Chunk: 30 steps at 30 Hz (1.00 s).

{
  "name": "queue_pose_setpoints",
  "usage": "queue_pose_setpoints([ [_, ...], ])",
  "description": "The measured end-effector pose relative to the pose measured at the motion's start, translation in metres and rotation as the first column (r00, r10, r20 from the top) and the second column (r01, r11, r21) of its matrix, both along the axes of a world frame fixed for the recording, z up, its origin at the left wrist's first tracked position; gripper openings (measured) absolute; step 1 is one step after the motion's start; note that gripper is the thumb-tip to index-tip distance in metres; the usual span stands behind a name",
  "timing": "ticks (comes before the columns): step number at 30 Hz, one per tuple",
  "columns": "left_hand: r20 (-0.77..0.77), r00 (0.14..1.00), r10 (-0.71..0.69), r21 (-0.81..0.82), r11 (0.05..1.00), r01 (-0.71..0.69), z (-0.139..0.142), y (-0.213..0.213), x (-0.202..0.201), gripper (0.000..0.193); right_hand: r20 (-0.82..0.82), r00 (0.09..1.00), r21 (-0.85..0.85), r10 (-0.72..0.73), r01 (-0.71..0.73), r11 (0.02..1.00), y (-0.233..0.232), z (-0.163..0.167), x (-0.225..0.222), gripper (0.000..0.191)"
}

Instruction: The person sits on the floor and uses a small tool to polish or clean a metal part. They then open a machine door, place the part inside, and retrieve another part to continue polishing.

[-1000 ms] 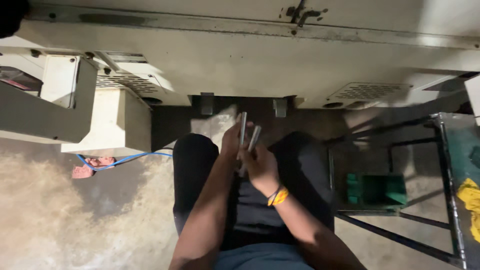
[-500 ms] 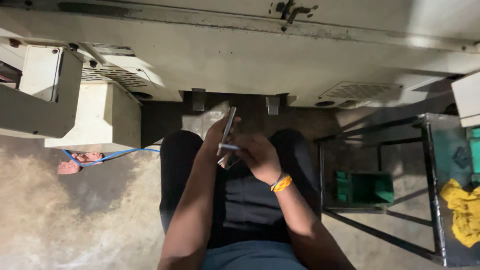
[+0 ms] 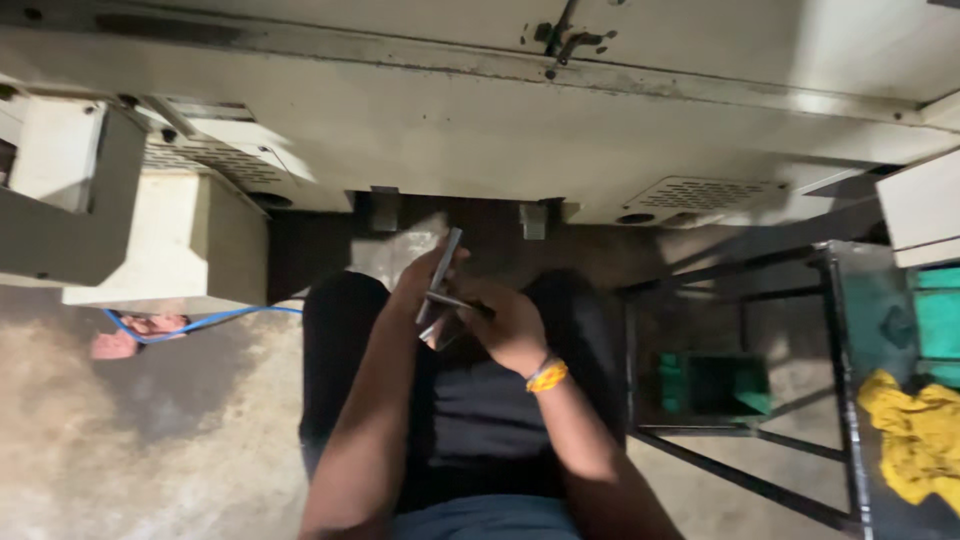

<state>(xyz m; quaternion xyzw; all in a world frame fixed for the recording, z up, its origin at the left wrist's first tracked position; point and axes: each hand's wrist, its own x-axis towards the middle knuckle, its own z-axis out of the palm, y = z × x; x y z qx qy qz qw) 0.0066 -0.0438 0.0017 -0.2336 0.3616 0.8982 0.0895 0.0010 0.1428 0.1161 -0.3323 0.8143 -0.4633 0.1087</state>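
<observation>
Hands holding thin metal strips over the lap, in front of a cream machine.
Left hand (image 3: 425, 280) pinches an upright grey strip (image 3: 441, 272); right hand (image 3: 510, 325), with a yellow band (image 3: 547, 376) at the wrist, closes on a second strip (image 3: 455, 302) lying crosswise and touching the first. Machine (image 3: 480, 110) stands ahead; blue cable (image 3: 200, 322) on the floor at left; metal frame (image 3: 835, 400) with a yellow rag (image 3: 915, 440) at right.

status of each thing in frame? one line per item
left hand: closed on flat metal pieces, one held upright
right hand: gripping the same metal pieces from the side
yellow wristband: on right wrist
yellow cloth: crumpled on metal rack
blue cable: lying loose on floor
</observation>
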Motion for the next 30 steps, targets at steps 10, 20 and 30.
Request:
queue_pose_setpoints([
  [10, 0.026, 1.0, 0.01, 0.088, 0.996, -0.012, 0.002, 0.006, -0.001, 0.04, 0.119, 0.977, -0.314, 0.177, -0.133, 0.94, 0.002, -0.015, -0.011, 0.017],
  [20, -0.068, 0.997, -0.021, 0.228, 0.973, 0.036, -0.028, 0.003, -0.008, 0.041, 0.478, 0.876, -0.233, 0.066, 0.055, 0.971, 0.006, -0.043, -0.012, 0.02],
  [30, 0.068, 0.998, -0.01, 0.047, 0.999, 0.007, -0.03, -0.008, -0.013, 0.045, 0.468, 0.881, -0.359, 0.067, 0.121, 0.926, -0.003, -0.055, -0.012, 0.017],
])
